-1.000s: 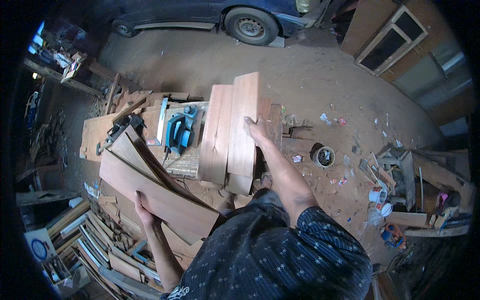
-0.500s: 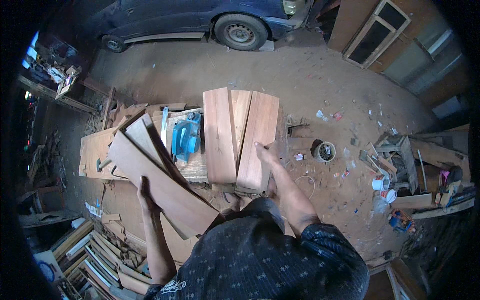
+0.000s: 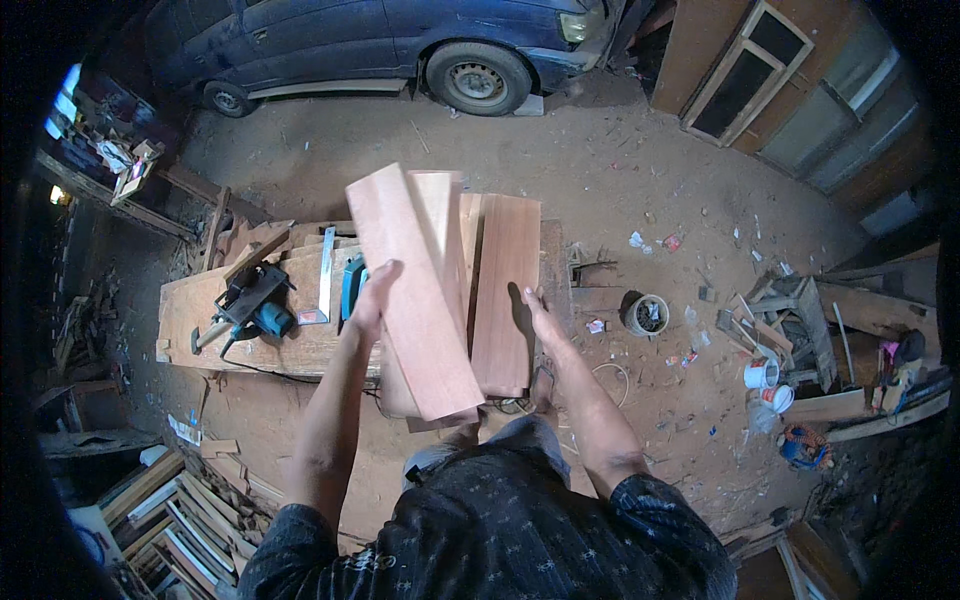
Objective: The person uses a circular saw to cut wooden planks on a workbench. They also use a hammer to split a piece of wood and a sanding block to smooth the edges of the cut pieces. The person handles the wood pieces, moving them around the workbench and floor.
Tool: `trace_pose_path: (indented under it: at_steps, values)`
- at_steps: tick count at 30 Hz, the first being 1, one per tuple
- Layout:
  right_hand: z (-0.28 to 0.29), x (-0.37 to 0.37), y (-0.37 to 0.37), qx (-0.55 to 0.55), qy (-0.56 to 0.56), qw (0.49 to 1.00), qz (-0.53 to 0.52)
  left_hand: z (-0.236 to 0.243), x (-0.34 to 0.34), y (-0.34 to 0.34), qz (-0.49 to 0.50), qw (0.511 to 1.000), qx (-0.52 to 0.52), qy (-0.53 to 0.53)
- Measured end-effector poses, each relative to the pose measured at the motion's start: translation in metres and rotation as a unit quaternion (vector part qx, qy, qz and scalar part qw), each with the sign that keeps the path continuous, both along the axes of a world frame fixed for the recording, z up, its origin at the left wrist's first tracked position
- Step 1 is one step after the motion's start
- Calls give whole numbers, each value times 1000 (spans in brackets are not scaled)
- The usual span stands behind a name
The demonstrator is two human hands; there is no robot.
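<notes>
Blue power tool [image 3: 351,284] mostly hidden behind the left hand [image 3: 371,302] and slanted board [image 3: 418,300].

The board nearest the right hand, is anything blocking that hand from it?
Nothing visible stands between the right hand and the board; the hand is by its right edge, where a dark shadow falls. I can't tell whether they touch.
</notes>
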State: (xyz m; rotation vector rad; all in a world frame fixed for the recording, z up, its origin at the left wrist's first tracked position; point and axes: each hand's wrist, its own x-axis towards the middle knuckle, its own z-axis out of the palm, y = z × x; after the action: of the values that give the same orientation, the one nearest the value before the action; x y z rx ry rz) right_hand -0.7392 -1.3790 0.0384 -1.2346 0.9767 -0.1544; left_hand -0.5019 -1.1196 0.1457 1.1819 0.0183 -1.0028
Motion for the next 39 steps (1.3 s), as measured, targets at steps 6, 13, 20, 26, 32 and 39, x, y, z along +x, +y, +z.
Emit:
trace_pose_path:
  at_steps: [6, 13, 20, 26, 32, 39]
  values:
    - [63, 14, 41, -131, 66, 981, 127, -74, -39, -20, -15, 950, 264, -167]
    - [71, 45, 54, -248, -42, 961, 115, -94, -49, 1, -43, 885, 367, -282]
    - [48, 85, 64, -143, -4, 977, 160, -71, -42, -26, 82, 966, 241, -45]
    - [54, 87, 120, -213, 42, 946, 239, -85, -42, 0, 51, 987, 135, -70]
    - [39, 92, 137, -221, -24, 961, 163, -71, -41, -1, 29, 982, 123, -138]
    - [78, 49, 133, -18, -129, 990, 59, -18, -72, -34, 7, 957, 200, -208]
